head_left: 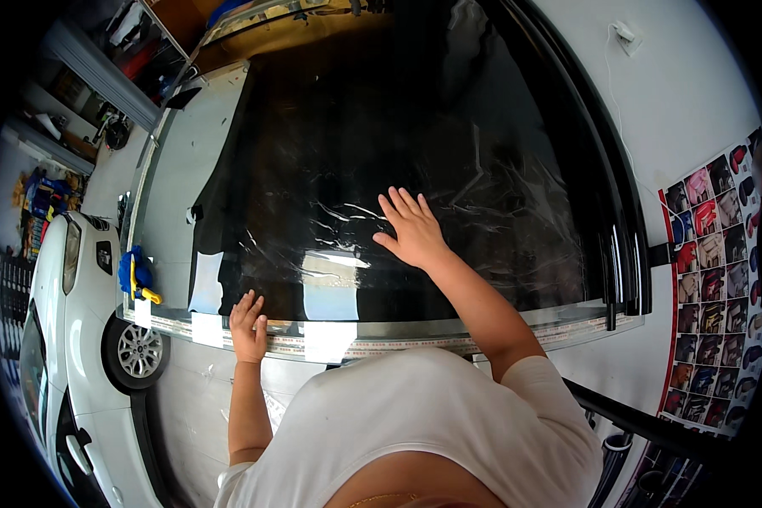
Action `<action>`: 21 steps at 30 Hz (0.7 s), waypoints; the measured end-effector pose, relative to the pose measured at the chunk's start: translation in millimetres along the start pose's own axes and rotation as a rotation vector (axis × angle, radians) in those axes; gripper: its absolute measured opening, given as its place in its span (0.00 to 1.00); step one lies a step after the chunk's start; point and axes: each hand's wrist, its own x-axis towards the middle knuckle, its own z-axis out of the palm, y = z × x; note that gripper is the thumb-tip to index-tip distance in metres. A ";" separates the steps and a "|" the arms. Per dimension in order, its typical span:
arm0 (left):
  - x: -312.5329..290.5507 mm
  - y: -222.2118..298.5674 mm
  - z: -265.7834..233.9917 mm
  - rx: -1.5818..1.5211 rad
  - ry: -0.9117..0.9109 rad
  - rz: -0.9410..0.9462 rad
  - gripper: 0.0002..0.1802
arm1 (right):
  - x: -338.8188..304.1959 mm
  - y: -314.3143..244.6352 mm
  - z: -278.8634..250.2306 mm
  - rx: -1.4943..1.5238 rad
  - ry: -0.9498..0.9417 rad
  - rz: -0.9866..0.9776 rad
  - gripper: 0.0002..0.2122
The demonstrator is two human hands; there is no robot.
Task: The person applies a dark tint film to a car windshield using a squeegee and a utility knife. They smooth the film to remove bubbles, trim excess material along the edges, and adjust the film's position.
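A wide sheet of glossy black film (356,152) lies over a glass-topped table (178,169), with creases and wrinkles around its middle. My right hand (413,230) is spread on the wrinkled part of the film, palm down and fingers stretched. Closer to me, my left hand (248,328) rests at the film's front left corner by the table's near edge. Its fingers are extended and hold nothing that I can see. Toward the left, the film ends in an uneven, curving edge with bare glass beyond it.
Long black rolls (626,212) run along the table's right side. A blue and yellow object (135,275) sits at the left front corner. Left of the table stands a white car (85,313). A picture poster (711,288) and a plugged-in cable (625,34) are on the right wall.
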 end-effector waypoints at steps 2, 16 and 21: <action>0.6 3.2 -3.0 -0.014 -0.012 -0.020 0.19 | 13.4 24.9 8.2 -0.045 0.000 0.006 0.32; -5.6 3.4 1.2 -0.016 0.015 -0.002 0.19 | -62.4 192.2 -82.1 -0.461 0.112 0.664 0.31; -1.5 1.3 -0.9 0.007 0.021 0.013 0.19 | 45.3 81.2 -16.0 -0.140 0.063 0.209 0.31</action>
